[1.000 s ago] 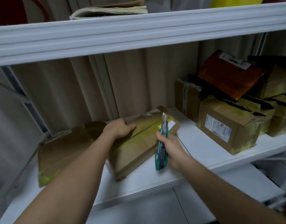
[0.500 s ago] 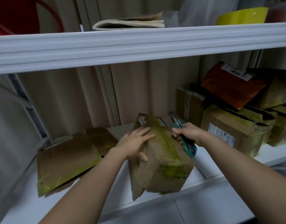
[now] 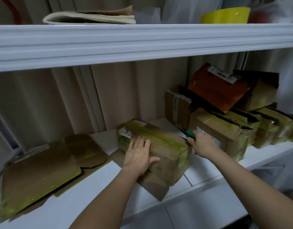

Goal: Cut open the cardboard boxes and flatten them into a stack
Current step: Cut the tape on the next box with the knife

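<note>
Fingers (image 3: 143,142) of the left hand (image 3: 139,154) lie straight and spread on top of the box (image 3: 159,149), pressing it to the shelf (image 3: 109,195), while the right hand (image 3: 202,146) curls tight around a green-handled knife (image 3: 189,133) at the box's far right corner. The box sits mid-shelf, tilted, its long axis running from far left to near right, and a band of yellowed tape (image 3: 160,138) follows that axis along the top seam. The blade end, just beside the tape's right end, points left along the seam, so the cut likely runs from the right hand toward the far left, passing just beyond the left fingertips; those look close enough to the line to be at risk. The right hand is the nearer to the seam's starting end.

To the left, flat cardboard (image 3: 38,177) lies on the shelf, well apart from the box. To the right, a pile of sealed boxes (image 3: 225,129) waits, an orange parcel (image 3: 215,90) leaning on top.

White labels show on the box's far left corner (image 3: 125,132), on the nearest sealed box and on the orange parcel; none of the print is sharp enough to read, and no brand can be made out.
</note>
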